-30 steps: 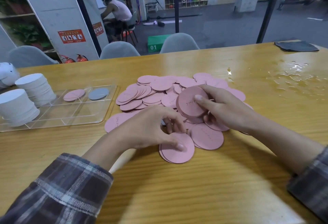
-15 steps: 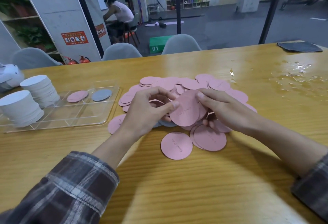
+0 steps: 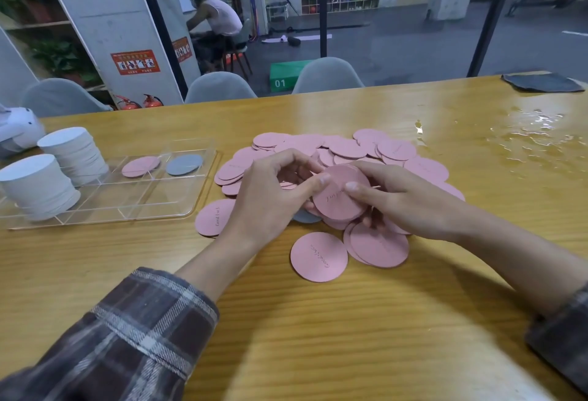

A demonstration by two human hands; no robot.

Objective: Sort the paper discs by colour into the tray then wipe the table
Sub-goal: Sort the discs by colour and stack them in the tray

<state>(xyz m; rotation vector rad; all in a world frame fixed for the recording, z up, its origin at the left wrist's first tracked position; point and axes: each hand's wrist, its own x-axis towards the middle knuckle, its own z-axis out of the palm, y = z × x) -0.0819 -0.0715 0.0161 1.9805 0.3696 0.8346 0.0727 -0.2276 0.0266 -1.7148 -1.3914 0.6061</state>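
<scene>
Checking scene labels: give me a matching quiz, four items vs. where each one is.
1 cloth
2 white stacks
3 grey disc in tray
4 held disc

A tray's left end
B table's far right corner
C right of a lone pink disc
D pinched between left hand and right hand

Pairs: 1-B, 2-A, 3-C, 4-D

One clear tray holds two white stacks, one pink disc and one grey disc. The pink pile has too many to count. Three grey chairs, one dark cloth.
</scene>
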